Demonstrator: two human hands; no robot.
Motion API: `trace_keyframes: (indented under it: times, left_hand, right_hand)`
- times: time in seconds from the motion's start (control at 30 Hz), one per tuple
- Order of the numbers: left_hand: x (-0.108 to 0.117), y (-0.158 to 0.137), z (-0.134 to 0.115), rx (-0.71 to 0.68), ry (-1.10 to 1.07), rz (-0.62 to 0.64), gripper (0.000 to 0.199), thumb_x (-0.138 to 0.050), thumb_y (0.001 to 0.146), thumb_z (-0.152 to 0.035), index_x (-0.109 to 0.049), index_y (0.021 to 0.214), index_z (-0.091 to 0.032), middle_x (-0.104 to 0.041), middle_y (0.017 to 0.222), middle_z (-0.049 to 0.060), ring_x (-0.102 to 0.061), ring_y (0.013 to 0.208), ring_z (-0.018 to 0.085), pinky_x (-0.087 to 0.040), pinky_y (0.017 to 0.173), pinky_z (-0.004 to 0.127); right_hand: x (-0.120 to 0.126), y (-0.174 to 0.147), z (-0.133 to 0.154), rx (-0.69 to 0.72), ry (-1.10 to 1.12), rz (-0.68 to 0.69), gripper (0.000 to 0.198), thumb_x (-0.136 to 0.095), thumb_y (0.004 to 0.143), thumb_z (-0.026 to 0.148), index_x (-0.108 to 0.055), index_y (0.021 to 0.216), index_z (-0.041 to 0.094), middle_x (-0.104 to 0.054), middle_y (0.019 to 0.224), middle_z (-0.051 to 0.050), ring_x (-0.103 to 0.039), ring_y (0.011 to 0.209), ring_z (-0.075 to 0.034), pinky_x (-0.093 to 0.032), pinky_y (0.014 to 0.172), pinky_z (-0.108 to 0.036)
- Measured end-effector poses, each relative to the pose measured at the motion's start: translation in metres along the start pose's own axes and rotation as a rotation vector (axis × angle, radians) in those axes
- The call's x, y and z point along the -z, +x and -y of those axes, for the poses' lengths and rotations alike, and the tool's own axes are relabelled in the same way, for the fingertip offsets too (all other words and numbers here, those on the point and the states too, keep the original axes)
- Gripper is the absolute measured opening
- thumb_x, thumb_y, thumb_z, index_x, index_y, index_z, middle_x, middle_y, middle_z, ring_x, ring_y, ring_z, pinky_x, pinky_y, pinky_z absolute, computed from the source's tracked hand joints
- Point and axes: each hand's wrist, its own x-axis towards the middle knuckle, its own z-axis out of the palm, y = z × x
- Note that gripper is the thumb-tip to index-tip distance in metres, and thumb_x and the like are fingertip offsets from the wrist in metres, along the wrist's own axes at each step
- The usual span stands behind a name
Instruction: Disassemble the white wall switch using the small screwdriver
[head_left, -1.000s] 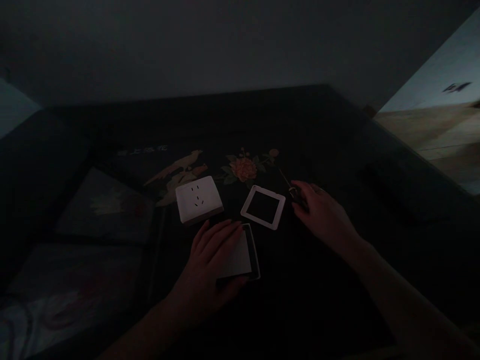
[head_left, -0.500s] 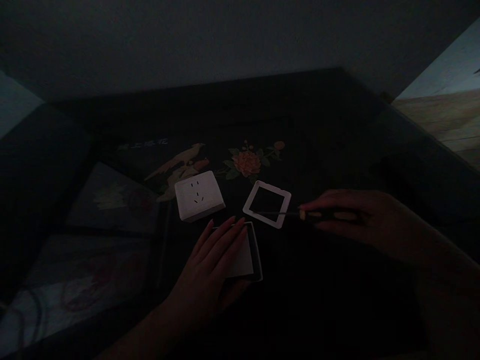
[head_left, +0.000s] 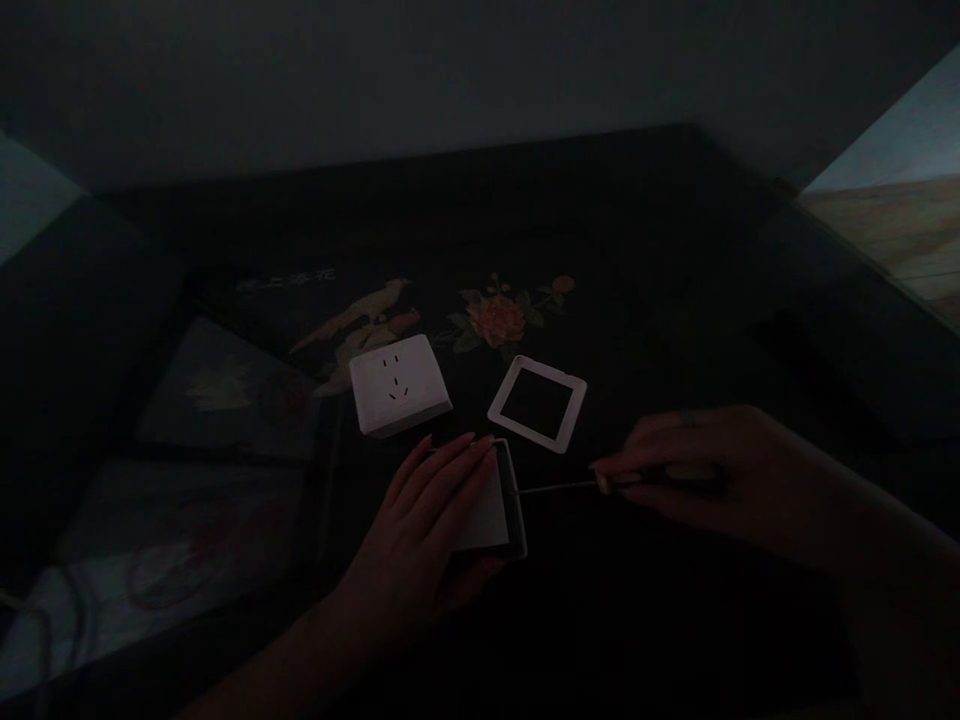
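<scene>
Under my left hand lies a square white electrical box, with a pale inner panel and a raised rim along its right side. My fingers lie across its top and the thumb is at its near edge, holding it; much of it is hidden. My right hand grips a screwdriver by its dark and yellowish handle. The thin shaft points left, and its tip is at the box's right rim. A white square frame lies beyond the shaft. Behind my left fingers sits a white wall socket with several slots facing up.
All this rests on a dark, glossy table top printed with a bird and a peony. A grey wall rises behind it. Cable-like lines show at the lower left. The scene is very dim.
My right hand has brought the screwdriver nearer to me, its tip passing from over the white frame to the box's right rim. My left hand stays on the box.
</scene>
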Motion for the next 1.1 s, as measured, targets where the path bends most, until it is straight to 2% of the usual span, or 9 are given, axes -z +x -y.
trace_keyframes:
  times: [0.2, 0.33, 0.53, 0.77, 0.93, 1.1]
  left_hand:
    - [-0.001, 0.0, 0.0, 0.016, -0.029, -0.002, 0.07, -0.054, 0.095, -0.027, -0.021, 0.155, -0.012, -0.049, 0.149, 0.017, -0.037, 0.143, 0.032, -0.028, 0.119, 0.056]
    - [-0.002, -0.001, -0.001, 0.024, -0.049, 0.001, 0.071, -0.054, 0.095, -0.027, -0.019, 0.155, -0.013, -0.047, 0.15, 0.018, -0.038, 0.143, 0.033, -0.029, 0.118, 0.059]
    - [-0.006, -0.002, -0.002, 0.056, -0.094, -0.022, 0.069, -0.052, 0.096, -0.025, -0.018, 0.156, -0.016, -0.046, 0.152, 0.016, -0.037, 0.144, 0.031, -0.023, 0.121, 0.058]
    - [-0.004, 0.002, -0.004, 0.08, -0.113, -0.048, 0.064, -0.052, 0.094, -0.023, -0.025, 0.152, -0.016, -0.051, 0.146, 0.016, -0.043, 0.138, 0.03, -0.028, 0.119, 0.054]
    - [-0.003, 0.003, -0.005, 0.096, -0.125, -0.055, 0.059, -0.05, 0.095, -0.022, -0.028, 0.15, -0.016, -0.05, 0.146, 0.015, -0.041, 0.139, 0.028, -0.026, 0.12, 0.053]
    - [-0.004, 0.004, -0.004, 0.118, -0.137, -0.063, 0.058, -0.052, 0.095, -0.024, -0.03, 0.149, -0.018, -0.051, 0.144, 0.015, -0.044, 0.136, 0.029, -0.029, 0.118, 0.054]
  right_hand:
    - [-0.002, -0.003, 0.018, 0.058, -0.104, -0.045, 0.023, -0.061, 0.089, 0.02, -0.076, 0.105, 0.028, -0.074, 0.083, 0.0, -0.069, 0.066, -0.01, -0.051, 0.057, -0.017]
    - [0.003, 0.0, 0.025, 0.115, -0.162, -0.01, 0.026, -0.06, 0.089, 0.017, -0.075, 0.106, 0.029, -0.074, 0.086, 0.0, -0.07, 0.07, -0.011, -0.051, 0.058, -0.018]
    - [0.003, -0.001, 0.011, 0.092, -0.121, 0.0, 0.026, -0.063, 0.088, 0.022, -0.075, 0.11, 0.029, -0.076, 0.089, -0.001, -0.071, 0.073, -0.012, -0.053, 0.063, -0.02]
    - [-0.021, -0.01, -0.016, -0.012, -0.171, 0.069, 0.033, -0.059, 0.091, 0.019, -0.07, 0.121, 0.027, -0.077, 0.106, -0.003, -0.074, 0.09, -0.017, -0.058, 0.08, -0.03]
    - [-0.035, -0.01, -0.023, -0.044, -0.18, -0.003, 0.03, -0.054, 0.095, 0.022, -0.071, 0.118, 0.027, -0.075, 0.106, -0.005, -0.071, 0.096, -0.019, -0.058, 0.085, -0.034]
    - [-0.043, -0.011, -0.026, -0.058, -0.161, 0.006, 0.029, -0.05, 0.097, 0.024, -0.07, 0.118, 0.024, -0.073, 0.107, -0.007, -0.07, 0.095, -0.02, -0.058, 0.084, -0.036]
